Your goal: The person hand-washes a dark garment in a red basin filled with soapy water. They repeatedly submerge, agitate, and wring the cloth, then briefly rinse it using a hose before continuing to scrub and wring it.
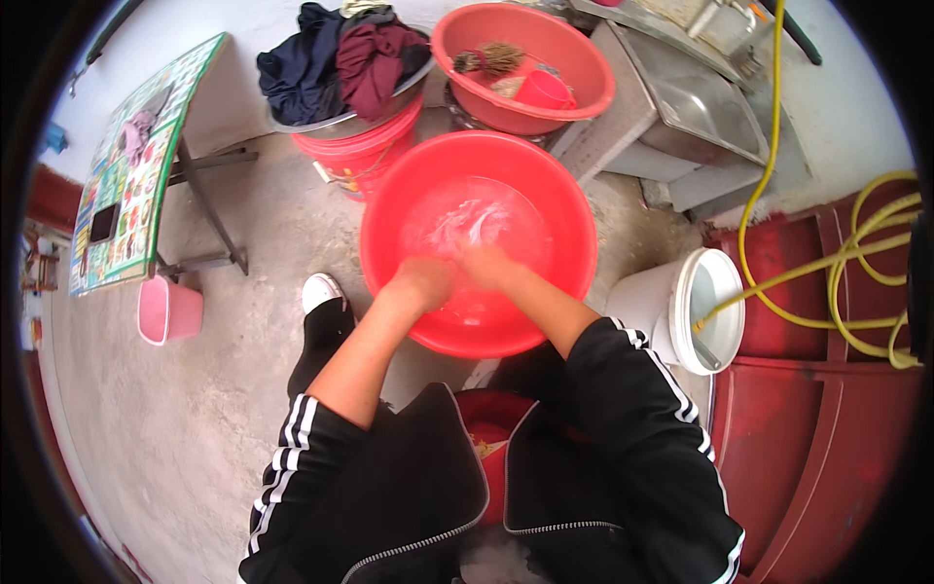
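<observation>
A large round red basin (394, 185) stands in front of me with shallow water in it. Both my hands are inside, close together over the near half of the water. My left hand (425, 280) is bent inward, its fingers blurred and mostly turned out of sight. Just to its right is my right hand (484, 265), whose fingers are also smeared and partly hidden. Whitish streaks (475, 222) lie beyond the hands; they look like rippling or splashing water. Whether either hand holds anything cannot be made out.
Dark clothes (311, 68) fill a metal bowl atop a red bucket (365, 156). Nearby, another basin (448, 49) holds a brush and red scoop. A white bucket (647, 302) with a yellow hose (778, 282) stands right, below a steel sink (691, 97). Left are a folding table (146, 185) and pink bin (170, 311).
</observation>
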A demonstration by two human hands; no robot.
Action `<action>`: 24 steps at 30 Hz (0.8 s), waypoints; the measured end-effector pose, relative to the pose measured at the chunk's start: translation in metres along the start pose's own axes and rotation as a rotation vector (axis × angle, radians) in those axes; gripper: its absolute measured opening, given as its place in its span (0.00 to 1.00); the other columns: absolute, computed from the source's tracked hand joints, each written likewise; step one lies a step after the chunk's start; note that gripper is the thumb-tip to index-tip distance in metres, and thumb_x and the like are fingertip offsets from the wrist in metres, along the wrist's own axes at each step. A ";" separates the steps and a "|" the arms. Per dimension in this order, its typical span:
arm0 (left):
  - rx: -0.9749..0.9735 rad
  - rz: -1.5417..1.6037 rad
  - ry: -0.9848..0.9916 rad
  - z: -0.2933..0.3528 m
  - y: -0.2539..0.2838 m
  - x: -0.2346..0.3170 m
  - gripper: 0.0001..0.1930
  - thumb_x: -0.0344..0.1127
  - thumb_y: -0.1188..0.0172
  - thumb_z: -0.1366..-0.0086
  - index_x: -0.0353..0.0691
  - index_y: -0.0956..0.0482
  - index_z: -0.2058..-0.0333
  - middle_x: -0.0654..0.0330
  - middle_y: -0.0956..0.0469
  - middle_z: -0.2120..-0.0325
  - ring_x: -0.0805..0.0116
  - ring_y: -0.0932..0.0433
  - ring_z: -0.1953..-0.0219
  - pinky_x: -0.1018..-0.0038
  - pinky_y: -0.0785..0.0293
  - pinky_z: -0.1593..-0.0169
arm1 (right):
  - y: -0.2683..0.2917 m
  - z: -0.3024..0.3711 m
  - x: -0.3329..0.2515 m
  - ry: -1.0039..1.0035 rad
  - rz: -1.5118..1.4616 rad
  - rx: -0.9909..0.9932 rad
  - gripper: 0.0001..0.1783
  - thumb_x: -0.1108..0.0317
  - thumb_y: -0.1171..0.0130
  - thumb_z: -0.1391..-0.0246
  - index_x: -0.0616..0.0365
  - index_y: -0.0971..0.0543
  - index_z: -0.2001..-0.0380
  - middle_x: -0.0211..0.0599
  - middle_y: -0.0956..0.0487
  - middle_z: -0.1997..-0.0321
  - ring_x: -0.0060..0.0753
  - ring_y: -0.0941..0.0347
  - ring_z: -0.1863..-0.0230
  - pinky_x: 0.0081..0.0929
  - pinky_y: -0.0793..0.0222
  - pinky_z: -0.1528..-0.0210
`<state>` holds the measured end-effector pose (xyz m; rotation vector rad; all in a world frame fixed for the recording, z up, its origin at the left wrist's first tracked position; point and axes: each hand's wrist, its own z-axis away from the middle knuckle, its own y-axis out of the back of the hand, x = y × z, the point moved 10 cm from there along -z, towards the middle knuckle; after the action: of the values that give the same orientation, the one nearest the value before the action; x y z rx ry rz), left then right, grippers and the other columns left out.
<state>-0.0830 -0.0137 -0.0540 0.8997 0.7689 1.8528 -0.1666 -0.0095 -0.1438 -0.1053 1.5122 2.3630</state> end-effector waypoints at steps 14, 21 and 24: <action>0.032 0.015 0.024 0.007 0.006 -0.005 0.15 0.39 0.47 0.43 0.34 0.21 0.63 0.46 0.23 0.62 0.50 0.23 0.59 0.60 0.26 0.55 | 0.044 0.017 0.047 -0.461 0.038 0.292 0.26 0.55 0.50 0.48 0.54 0.31 0.47 0.49 0.34 0.42 0.46 0.37 0.41 0.46 0.42 0.41; 0.065 0.044 -0.002 0.011 0.013 0.000 0.14 0.38 0.48 0.43 0.34 0.21 0.64 0.46 0.23 0.62 0.50 0.23 0.59 0.60 0.26 0.56 | 0.009 -0.004 0.033 -0.125 0.236 0.260 0.32 0.52 0.49 0.48 0.53 0.36 0.41 0.44 0.37 0.38 0.42 0.43 0.36 0.38 0.50 0.35; 0.041 0.044 0.003 0.009 0.006 -0.001 0.14 0.38 0.47 0.43 0.34 0.21 0.64 0.45 0.23 0.62 0.50 0.23 0.59 0.60 0.26 0.55 | -0.004 0.001 0.012 -0.032 0.379 0.211 0.29 0.54 0.49 0.47 0.51 0.33 0.43 0.43 0.36 0.39 0.43 0.42 0.37 0.37 0.47 0.36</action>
<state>-0.0783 -0.0155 -0.0444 0.9468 0.7969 1.8832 -0.1766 -0.0040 -0.1500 0.2929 1.8930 2.4431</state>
